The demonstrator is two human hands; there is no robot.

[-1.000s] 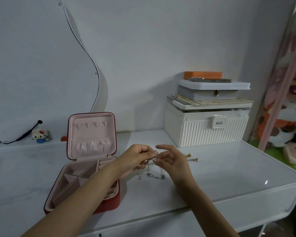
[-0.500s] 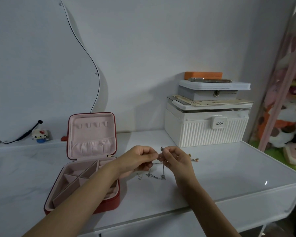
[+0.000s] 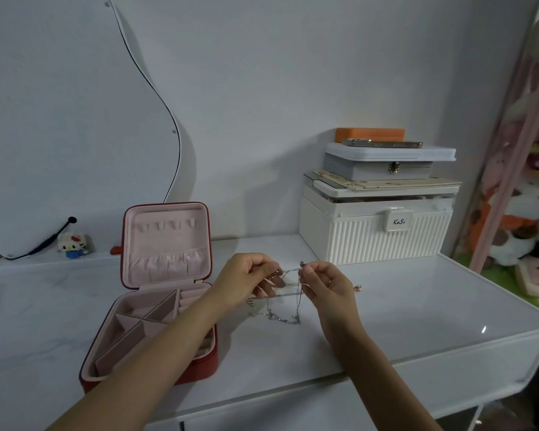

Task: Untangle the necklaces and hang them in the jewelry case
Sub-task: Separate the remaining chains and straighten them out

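Centre of frame: left hand (image 3: 246,279) and right hand (image 3: 327,283) each pinch the tangled necklaces (image 3: 282,301) (strands stretched between them) right of the open case (image 3: 156,293).

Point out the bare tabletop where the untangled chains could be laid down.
Bare: the stretch right of the right hand, before the white ribbed box; also left of the jewelry case. Crowded: between the hands, where the necklaces hang.

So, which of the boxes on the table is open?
The red jewelry case on the left, lid up and pink lining showing. The white box and grey box are closed.
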